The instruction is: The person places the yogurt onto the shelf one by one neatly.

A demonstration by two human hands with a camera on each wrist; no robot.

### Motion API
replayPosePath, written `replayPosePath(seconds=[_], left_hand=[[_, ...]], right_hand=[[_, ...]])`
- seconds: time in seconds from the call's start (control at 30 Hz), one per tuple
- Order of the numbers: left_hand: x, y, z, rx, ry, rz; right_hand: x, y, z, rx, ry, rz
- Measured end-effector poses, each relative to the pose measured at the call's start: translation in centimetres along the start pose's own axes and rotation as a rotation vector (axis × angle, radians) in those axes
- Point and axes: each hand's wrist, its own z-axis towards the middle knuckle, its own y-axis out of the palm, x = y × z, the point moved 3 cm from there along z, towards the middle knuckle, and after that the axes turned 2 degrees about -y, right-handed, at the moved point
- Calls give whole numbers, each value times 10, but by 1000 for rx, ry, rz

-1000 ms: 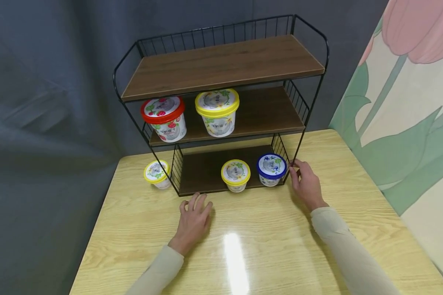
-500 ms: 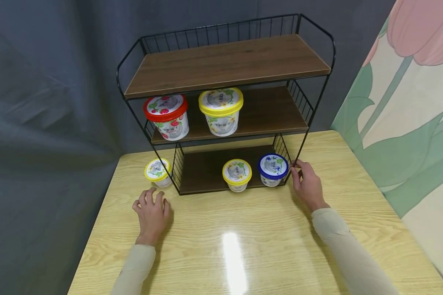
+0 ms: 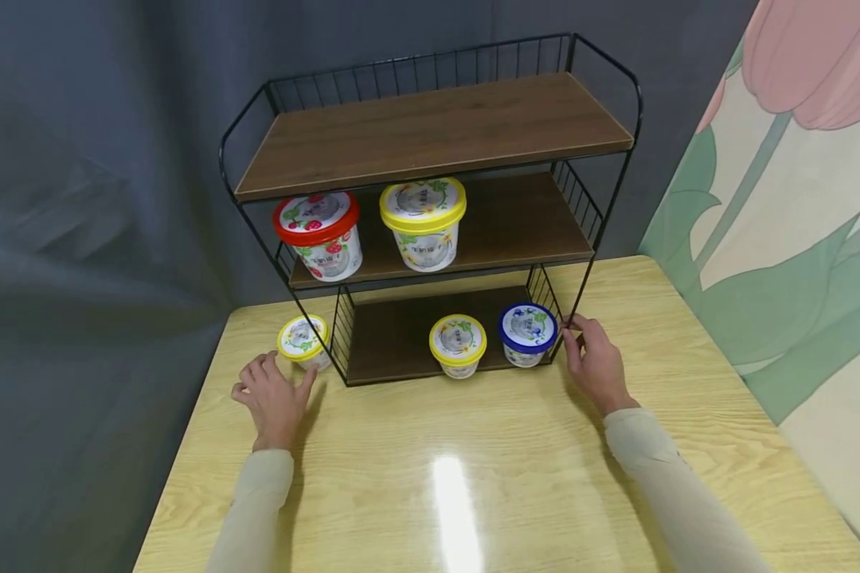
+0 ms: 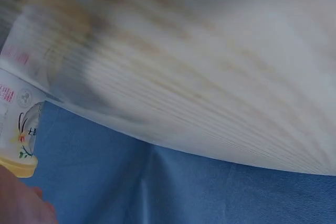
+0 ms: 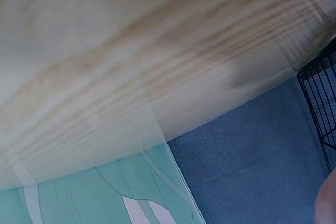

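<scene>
My left hand (image 3: 272,402), thumb spread from the fingers, is just in front of a small yellow-lidded cup (image 3: 303,338) on the table left of the rack. In the left wrist view this cup (image 4: 18,124) shows beside the edge of the hand; I cannot tell whether they touch. My right hand (image 3: 596,366) holds the lower right front post of a black wire shelf rack (image 3: 430,131) between thumb and fingers. On the bottom shelf, a blue-lidded cup (image 3: 527,334) stands near that hand, with a yellow-lidded cup (image 3: 458,344) to its left.
The middle shelf bears a large red-lidded tub (image 3: 320,235) and a large yellow-lidded tub (image 3: 424,224). A dark curtain (image 3: 100,278) hangs behind and left of the wooden table (image 3: 373,493). A flower-patterned panel (image 3: 795,263) stands on the right.
My left hand has moved left from before the rack to the outside cup, its thumb spreading away from the fingers. My right hand has stayed at the rack post.
</scene>
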Motion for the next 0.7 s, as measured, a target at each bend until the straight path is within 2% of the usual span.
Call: replayPosePath(seconds=[0.23,0.4,0.7], left_hand=[[1,15,8,-67,-16,-52],[2,20,13,-73,-25,-77],[6,24,22,-113,-34,-28]], right_hand=[[2,1,-1,2,-4,-11],[1,2,-1,16,-18,-10],[-2,0,-1,29,-34,-17]])
